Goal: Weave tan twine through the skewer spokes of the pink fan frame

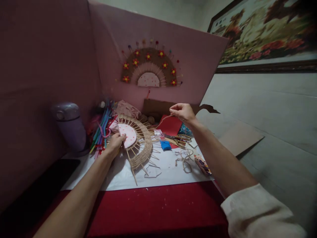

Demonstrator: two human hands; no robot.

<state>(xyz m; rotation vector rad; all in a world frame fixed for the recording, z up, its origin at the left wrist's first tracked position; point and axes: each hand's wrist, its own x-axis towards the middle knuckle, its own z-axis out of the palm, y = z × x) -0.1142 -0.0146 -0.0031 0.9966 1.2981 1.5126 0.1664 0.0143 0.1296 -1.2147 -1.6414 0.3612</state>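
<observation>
My left hand grips a half-round woven fan by its pink dotted centre piece, thumb on top. Thin wooden sticks fan out from that centre, and a broad band of twine is woven through them, with the stick ends poking out past it. Raised to the right, my right hand pinches a strand of twine. The strand runs down leftward from my fingers to the fan's outer edge. Where it joins the weave is too small to make out.
A finished fan with red flowers hangs on the pink board. Left stand a purple bottle and colourful pipe cleaners. Scissors, a blue packet, red sheet and loose twine lie on the white paper.
</observation>
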